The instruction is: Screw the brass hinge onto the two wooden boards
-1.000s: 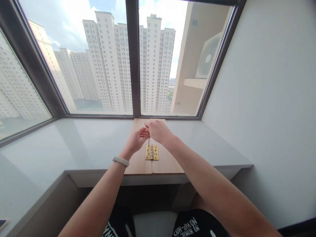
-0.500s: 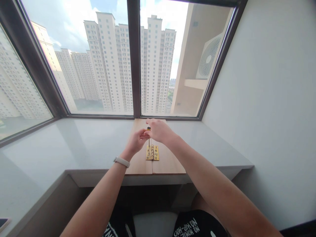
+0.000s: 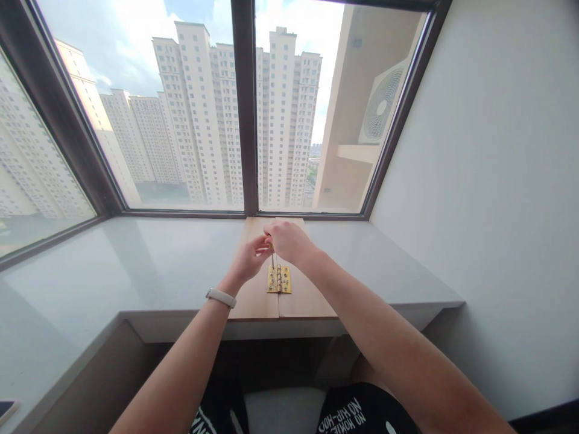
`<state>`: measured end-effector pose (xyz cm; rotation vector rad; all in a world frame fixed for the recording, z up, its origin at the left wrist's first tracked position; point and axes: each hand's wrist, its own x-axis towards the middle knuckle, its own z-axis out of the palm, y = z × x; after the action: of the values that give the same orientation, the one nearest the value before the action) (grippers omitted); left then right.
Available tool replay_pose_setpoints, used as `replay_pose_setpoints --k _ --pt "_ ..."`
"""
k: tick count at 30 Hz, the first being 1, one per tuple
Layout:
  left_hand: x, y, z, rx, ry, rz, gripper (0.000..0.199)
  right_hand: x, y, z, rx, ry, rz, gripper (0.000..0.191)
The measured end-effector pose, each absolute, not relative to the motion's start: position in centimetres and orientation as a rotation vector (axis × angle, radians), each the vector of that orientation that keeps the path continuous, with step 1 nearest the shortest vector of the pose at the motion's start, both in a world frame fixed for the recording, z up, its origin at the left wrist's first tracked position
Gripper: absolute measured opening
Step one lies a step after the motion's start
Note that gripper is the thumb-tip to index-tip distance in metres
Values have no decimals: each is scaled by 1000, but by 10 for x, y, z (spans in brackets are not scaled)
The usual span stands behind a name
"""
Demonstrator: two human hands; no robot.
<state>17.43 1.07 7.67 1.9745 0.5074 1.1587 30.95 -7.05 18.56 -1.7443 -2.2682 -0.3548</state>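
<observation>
A screwdriver (image 3: 273, 259) stands upright, its shaft running down to the upper left part of a brass hinge (image 3: 279, 279). My right hand (image 3: 287, 240) is closed around the top of its handle, which is mostly hidden. Just below and to the left, my left hand (image 3: 253, 254) pinches the lower handle with its fingertips. The hinge lies flat across the seam between two light wooden boards (image 3: 256, 304), with several screws in its two leaves. Whether the screwdriver tip sits in a screw head is too small to tell.
The boards rest on a white sill (image 3: 181, 259) that reaches back to a dark window frame (image 3: 248, 120). A wall (image 3: 488, 150) rises at the right. Part of a dark flat object (image 3: 6, 410) shows at the far left edge.
My right hand has lowered and closed over the top of the screwdriver handle, where its fingers were raised before. The left hand and the hinge have hardly moved.
</observation>
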Motion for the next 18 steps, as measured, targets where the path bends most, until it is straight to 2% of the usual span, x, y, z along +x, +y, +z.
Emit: replay_pose_setpoints --k 9,18 --pt "173 13 77 1959 546 1168 27 313 -72 186 -1686 -2281 -207 21" --pt "176 3 82 2059 691 1262 9 300 -78 188 -1964 -2067 -365 27"
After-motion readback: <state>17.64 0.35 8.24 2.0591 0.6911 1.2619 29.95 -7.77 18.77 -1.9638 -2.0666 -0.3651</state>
